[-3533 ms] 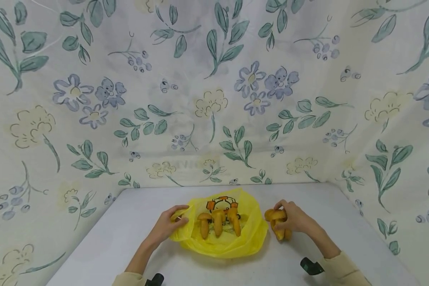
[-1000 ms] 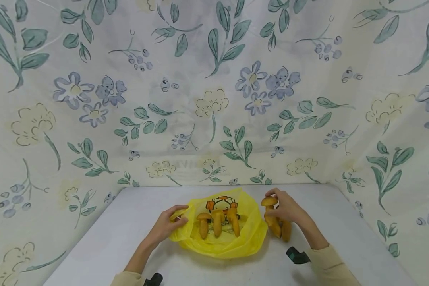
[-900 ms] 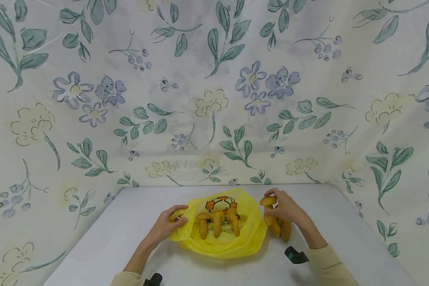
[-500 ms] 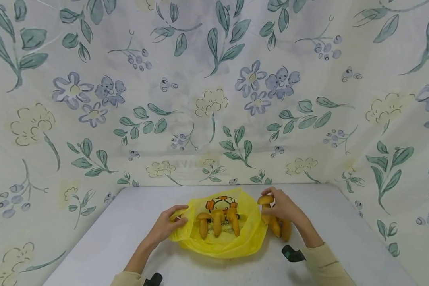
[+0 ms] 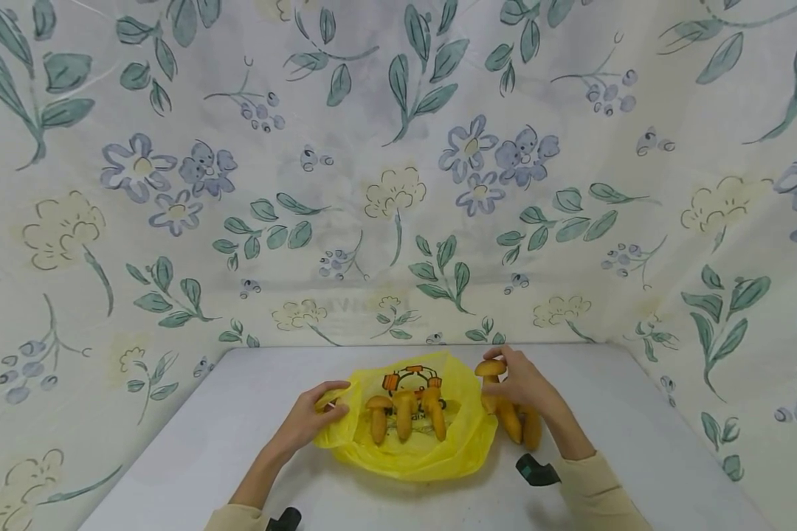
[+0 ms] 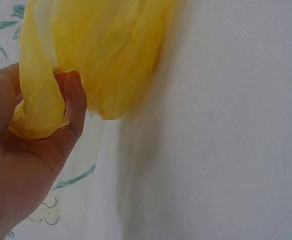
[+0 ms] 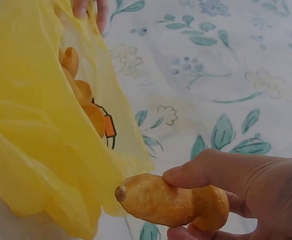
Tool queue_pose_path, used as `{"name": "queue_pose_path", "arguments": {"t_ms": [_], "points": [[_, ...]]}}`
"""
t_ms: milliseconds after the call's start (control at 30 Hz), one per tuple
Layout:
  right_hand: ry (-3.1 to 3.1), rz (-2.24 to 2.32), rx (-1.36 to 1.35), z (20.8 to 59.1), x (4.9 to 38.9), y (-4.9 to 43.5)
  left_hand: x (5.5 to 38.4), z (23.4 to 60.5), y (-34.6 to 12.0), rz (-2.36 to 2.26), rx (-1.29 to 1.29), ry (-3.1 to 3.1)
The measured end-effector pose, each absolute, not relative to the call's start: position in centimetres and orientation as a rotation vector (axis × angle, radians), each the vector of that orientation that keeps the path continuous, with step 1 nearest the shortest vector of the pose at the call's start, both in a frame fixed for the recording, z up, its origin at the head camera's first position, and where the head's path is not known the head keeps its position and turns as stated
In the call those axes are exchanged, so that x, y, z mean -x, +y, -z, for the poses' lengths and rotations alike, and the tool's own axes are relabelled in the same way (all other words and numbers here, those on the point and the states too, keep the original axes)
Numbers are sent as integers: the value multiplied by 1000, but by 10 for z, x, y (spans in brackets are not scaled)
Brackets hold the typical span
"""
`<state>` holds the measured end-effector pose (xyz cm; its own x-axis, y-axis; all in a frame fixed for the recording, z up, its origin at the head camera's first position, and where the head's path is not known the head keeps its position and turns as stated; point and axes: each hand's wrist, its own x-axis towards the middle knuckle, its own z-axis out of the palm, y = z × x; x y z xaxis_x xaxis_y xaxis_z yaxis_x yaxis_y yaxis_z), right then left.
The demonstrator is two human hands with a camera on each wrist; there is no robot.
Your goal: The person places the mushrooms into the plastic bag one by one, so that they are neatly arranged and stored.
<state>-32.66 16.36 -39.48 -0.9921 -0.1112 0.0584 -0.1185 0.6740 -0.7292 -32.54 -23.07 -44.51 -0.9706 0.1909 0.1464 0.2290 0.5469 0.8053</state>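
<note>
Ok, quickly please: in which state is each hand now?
Left hand: gripping an edge of the yellow plastic bag.
Right hand: holding one yellowish-brown mushroom.

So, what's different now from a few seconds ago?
The right hand has taken one mushroom from the group beside the yellow bag and moved it left, toward the bag. The left hand still holds the bag's left edge, and the three mushrooms inside lie as before.
</note>
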Motion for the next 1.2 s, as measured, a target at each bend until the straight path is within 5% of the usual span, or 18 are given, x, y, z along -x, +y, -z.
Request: {"name": "queue_pose_path", "arguments": {"t_ms": [1200], "points": [[-2741,-1244,-437,399,329,120,323,444,-230,1442,340,-2735]]}}
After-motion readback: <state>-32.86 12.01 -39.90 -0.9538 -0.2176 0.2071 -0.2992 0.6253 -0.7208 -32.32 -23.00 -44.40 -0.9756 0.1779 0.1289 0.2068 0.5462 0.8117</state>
